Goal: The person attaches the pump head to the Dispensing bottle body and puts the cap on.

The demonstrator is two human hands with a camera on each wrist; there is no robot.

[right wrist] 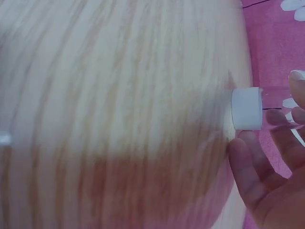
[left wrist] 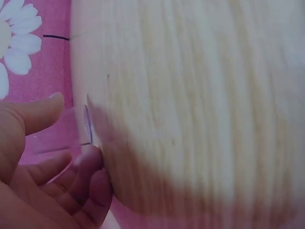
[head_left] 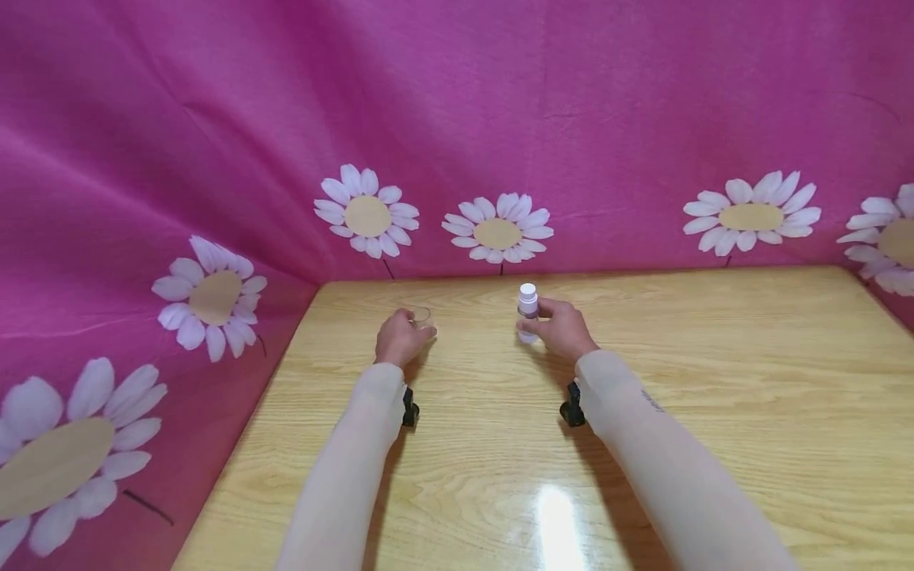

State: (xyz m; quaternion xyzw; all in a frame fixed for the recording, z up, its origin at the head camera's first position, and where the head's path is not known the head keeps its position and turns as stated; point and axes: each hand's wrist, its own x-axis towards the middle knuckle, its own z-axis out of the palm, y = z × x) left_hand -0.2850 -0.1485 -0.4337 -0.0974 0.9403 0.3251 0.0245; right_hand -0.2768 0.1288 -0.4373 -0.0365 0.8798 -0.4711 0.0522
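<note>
My left hand point(head_left: 405, 339) curls its fingers and thumb round a small clear plastic cup point(head_left: 422, 316). Its round rim shows at the top in the head view. From the left wrist, the clear wall of the cup point(left wrist: 64, 131) lies between the thumb above and the bent fingers below. To the right, my right hand point(head_left: 564, 327) grips a small bottle point(head_left: 528, 300) upright between thumb and fingers. White at its top, the bottle has a greyish band below. The right wrist view shows a white lower end point(right wrist: 247, 109) and a clear part beside the fingertips point(right wrist: 238, 148).
Both hands are over the far part of a wooden table point(head_left: 485, 444). A pink cloth point(head_left: 607, 119) with white daisies hangs behind it and along the left side. Light reflects off the table near the front. A small black device point(head_left: 574, 406) sits at each wrist.
</note>
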